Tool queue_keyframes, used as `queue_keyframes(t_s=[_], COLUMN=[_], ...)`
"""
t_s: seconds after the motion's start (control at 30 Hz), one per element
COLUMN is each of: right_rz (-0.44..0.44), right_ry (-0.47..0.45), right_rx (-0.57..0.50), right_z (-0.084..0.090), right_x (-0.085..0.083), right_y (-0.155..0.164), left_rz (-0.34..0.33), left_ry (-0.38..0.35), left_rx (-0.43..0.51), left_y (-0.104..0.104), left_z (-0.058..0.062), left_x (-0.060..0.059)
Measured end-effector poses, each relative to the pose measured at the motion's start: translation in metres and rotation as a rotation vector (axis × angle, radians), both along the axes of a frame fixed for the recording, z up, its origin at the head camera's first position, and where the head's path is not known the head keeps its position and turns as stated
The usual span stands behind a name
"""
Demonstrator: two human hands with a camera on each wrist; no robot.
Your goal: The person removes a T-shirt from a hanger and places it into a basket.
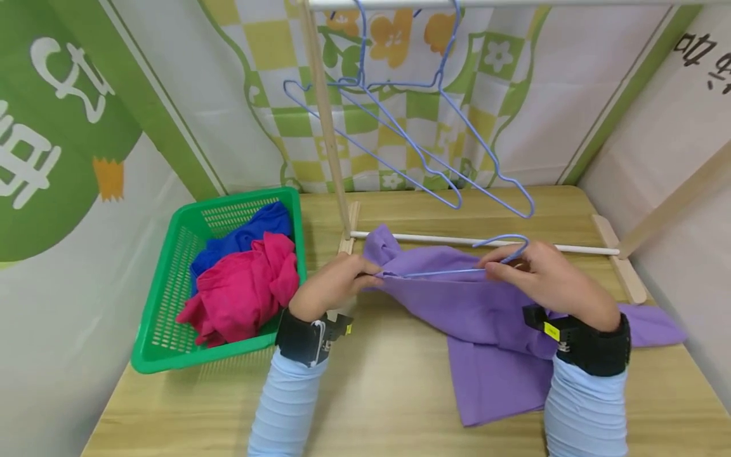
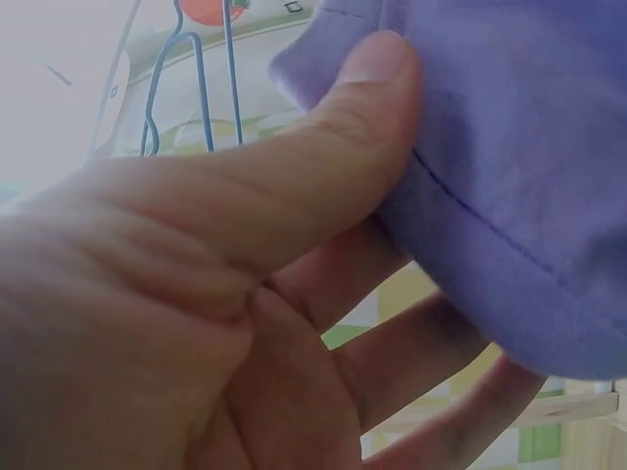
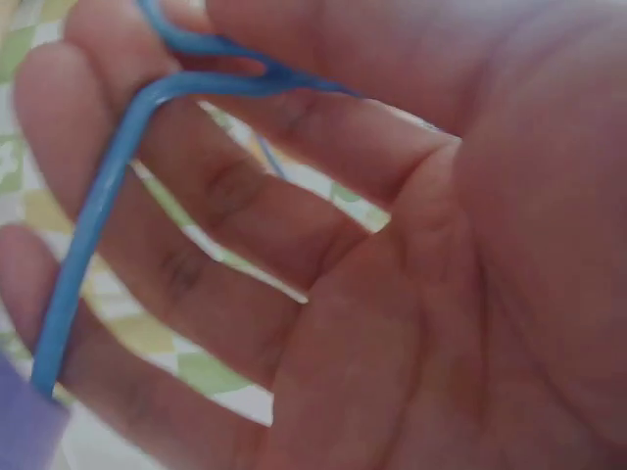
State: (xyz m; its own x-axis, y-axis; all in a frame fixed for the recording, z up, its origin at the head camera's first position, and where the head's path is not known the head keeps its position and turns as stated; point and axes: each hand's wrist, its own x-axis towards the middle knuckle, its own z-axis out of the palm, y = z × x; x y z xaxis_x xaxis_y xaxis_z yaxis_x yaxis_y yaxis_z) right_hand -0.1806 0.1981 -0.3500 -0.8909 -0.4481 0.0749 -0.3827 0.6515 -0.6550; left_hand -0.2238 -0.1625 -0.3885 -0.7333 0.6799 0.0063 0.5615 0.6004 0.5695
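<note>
A purple garment (image 1: 434, 317) lies bunched and partly spread on the table, one piece hanging toward the front and another reaching right. My left hand (image 1: 339, 282) pinches its edge between thumb and fingers; in the left wrist view, the thumb presses on the purple cloth (image 2: 509, 176) beside a seam. A light blue clothes hanger (image 1: 445, 273) runs along the garment's upper opening, its lower part hidden in the cloth. With my right hand (image 1: 542, 276) I hold the hanger near the base of its hook. In the right wrist view, the blue wire (image 3: 98, 206) crosses in front of the fingers.
Left of the garment stands a green basket (image 1: 145, 317) holding a pink cloth (image 1: 245, 292) and a blue cloth (image 1: 251, 228). Several blue hangers (image 1: 485, 143) hang from the white top rail (image 1: 514, 4). Behind my hands runs the rack's low white bar (image 1: 434, 238), between wooden posts (image 1: 330, 139).
</note>
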Motion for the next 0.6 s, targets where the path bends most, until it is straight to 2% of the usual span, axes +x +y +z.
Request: queue_keyframes(t_s=[0.2,0.4,0.6], right_rz=[0.021,0.049,-0.063], right_ry=[0.050,0.169,0.161], right_rx=[-0.017,-0.042,-0.035], right_z=[-0.005,-0.004,-0.001], right_x=[0.010,0.020,0.034], right_y=[0.015,0.032,0.047], left_rz=[0.012,0.017,0.032], left_ry=[-0.023,0.033,0.058], left_rx=[0.011,0.029,0.039], left_y=[-0.003,0.000,0.004], left_z=[0.001,0.006,0.006], left_x=[0.002,0.006,0.007])
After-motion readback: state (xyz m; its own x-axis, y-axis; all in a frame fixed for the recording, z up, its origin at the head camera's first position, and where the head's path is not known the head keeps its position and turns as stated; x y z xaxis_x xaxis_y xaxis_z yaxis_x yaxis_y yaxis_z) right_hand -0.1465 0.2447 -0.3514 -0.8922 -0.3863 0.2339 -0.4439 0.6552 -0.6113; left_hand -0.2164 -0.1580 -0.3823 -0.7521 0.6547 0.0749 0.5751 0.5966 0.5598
